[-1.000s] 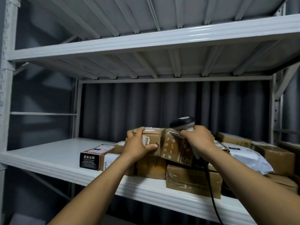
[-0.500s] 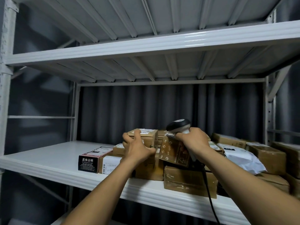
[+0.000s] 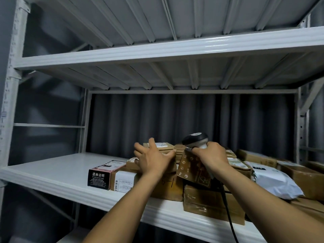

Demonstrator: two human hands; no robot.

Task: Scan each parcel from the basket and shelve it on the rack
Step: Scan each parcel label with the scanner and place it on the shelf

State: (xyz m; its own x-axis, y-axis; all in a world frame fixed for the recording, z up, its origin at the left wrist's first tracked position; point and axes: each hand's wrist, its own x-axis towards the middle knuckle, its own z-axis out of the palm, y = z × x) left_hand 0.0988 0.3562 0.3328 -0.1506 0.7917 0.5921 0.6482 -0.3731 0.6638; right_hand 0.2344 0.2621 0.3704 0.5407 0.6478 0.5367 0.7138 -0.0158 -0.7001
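With my left hand [image 3: 152, 162], fingers spread, loose against the small parcel [image 3: 163, 145] topping the pile at frame centre, and my right hand [image 3: 212, 158] curled round the barcode scanner [image 3: 194, 138], the printed carton [image 3: 191, 171] leaning tilted beneath it could slide off the rack shelf [image 3: 52, 172].

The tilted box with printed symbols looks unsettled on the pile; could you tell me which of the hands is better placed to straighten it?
Probably the left hand: it is open and free, right beside the tilted box. The right hand grips the scanner, so it is occupied.
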